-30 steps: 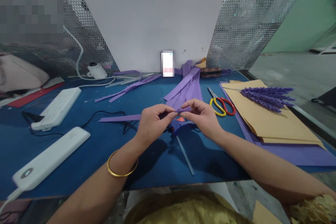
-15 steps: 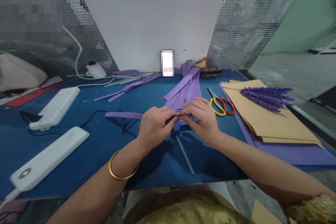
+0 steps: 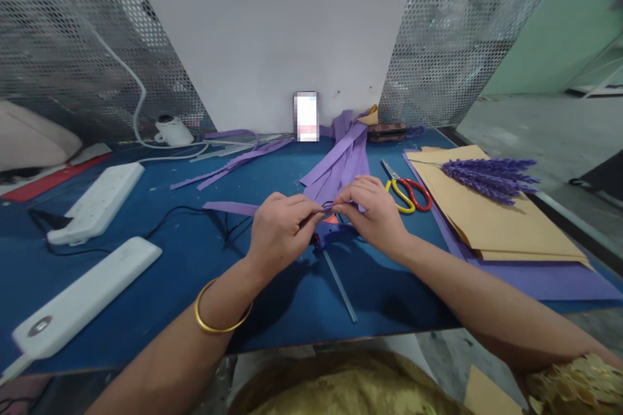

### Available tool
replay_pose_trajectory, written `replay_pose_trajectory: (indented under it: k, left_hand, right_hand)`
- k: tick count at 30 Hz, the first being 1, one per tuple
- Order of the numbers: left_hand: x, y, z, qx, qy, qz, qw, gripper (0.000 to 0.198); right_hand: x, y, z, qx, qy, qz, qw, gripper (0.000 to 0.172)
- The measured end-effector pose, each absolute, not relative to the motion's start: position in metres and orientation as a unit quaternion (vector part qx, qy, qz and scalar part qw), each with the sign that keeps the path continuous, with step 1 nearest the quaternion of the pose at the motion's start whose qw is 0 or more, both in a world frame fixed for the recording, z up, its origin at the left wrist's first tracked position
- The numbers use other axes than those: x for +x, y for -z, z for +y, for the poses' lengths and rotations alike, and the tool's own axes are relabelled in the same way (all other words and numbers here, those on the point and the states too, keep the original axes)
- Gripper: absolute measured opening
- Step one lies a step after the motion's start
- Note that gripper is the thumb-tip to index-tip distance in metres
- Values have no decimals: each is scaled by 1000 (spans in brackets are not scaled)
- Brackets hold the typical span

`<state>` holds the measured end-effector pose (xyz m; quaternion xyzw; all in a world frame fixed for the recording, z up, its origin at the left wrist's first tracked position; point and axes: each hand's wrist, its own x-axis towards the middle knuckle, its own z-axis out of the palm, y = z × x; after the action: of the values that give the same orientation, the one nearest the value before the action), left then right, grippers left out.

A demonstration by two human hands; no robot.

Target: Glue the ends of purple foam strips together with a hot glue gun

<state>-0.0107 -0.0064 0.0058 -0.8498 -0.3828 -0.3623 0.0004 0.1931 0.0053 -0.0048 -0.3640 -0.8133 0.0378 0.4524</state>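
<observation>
My left hand (image 3: 281,228) pinches a narrow purple paper strip (image 3: 231,208), whose loose end sticks out to the left. Close beside it, my right hand (image 3: 374,215) is closed in a pinch on the same strip, and a short stretch shows between the fingertips. Just below my hands lies a dark blue glue gun (image 3: 337,231), partly hidden by them. A translucent glue stick (image 3: 341,286) juts from it toward the table's front edge. Behind my hands a bundle of wider purple strips (image 3: 346,155) spreads over the blue table (image 3: 204,298).
Scissors (image 3: 406,193) with red and yellow handles lie right of my hands. Further right, purple lavender-like stems (image 3: 489,176) rest on tan sheets (image 3: 516,227). White power strips (image 3: 92,295) lie left. A phone (image 3: 306,117) leans against the white board (image 3: 272,32).
My fingertips have moved slightly apart, showing more of the strip between them. The loose left end has shifted a little. The whole view has slid slightly left.
</observation>
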Motion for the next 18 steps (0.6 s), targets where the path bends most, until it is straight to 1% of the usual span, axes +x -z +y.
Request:
replay_pose_trajectory:
  k: [6, 14, 18]
  left_hand:
    - [-13, -9, -6, -844, 362, -396, 0, 17]
    - [-15, -10, -4, -829, 370, -418, -14, 16]
    - [-16, -10, -3, -819, 378, -431, -24, 17]
  right_hand:
    - [198, 3, 11, -368, -36, -810, 456, 20]
    - [203, 4, 19, -376, -64, -796, 470, 20]
    - [204, 3, 19, -404, -87, -779, 472, 18]
